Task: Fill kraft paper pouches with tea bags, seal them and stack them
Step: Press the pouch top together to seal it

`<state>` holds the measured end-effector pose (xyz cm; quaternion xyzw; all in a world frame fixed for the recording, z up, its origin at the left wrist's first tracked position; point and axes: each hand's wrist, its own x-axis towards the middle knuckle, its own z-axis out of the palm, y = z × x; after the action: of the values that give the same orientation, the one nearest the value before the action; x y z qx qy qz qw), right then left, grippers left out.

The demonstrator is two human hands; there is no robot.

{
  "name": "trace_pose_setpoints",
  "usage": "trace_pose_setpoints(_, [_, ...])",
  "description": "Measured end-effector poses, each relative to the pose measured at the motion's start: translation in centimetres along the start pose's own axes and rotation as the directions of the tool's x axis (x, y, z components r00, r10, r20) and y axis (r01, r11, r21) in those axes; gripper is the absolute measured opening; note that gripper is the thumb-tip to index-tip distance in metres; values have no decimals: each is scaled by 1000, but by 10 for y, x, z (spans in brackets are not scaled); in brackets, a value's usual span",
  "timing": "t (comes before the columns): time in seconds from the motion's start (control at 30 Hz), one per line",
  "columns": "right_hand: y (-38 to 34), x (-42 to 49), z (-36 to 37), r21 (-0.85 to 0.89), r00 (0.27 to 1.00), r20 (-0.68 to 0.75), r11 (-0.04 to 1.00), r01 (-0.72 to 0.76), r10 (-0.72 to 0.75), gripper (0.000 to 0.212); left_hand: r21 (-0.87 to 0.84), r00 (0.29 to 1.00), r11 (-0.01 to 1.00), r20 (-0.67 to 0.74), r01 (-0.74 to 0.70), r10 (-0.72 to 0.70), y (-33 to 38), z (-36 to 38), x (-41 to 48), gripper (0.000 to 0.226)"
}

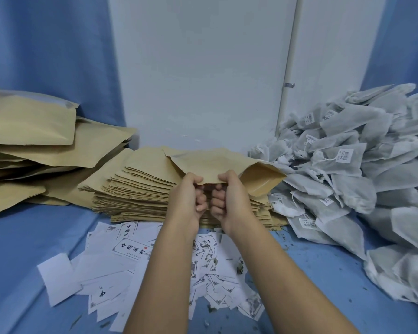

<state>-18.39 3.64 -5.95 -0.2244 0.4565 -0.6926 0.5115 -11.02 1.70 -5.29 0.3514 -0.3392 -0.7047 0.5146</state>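
A kraft paper pouch (229,165) is held up just above the stack of flat empty pouches (140,189). My left hand (190,196) and my right hand (227,194) both pinch its near edge, fists side by side. A large heap of white tea bags (348,165) with small paper tags lies at the right. Filled, puffy kraft pouches (32,141) are piled at the left. I cannot tell what is inside the held pouch.
Loose white printed labels (130,268) are scattered on the blue cloth (22,249) in front of the stack. Tea crumbs dot the cloth near the tea bags. A white wall panel (203,68) and blue curtains stand behind.
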Motion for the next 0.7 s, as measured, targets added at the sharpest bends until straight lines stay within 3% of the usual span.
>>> trace_pose_setpoints(0.07, [0, 2, -2, 53, 999, -34, 999, 11, -9, 32, 52, 999, 998, -24, -19, 20, 1, -2, -1, 25])
trace_pose_setpoints(0.2, [2, 5, -4, 9, 996, -71, 998, 57, -56, 32, 322, 998, 945, -16, -55, 63, -2, 3, -5, 23])
trace_pose_setpoints(0.57, [-1, 5, -15, 3, 1000, -17, 1000, 18, -18, 35, 235, 997, 969, 1, -77, 79, 1, -1, -2, 25])
trace_pose_setpoints(0.7, [0, 5, -11, 3, 998, -15, 998, 64, -64, 32, 181, 970, 971, -156, -157, 186, -3, 3, -1, 27])
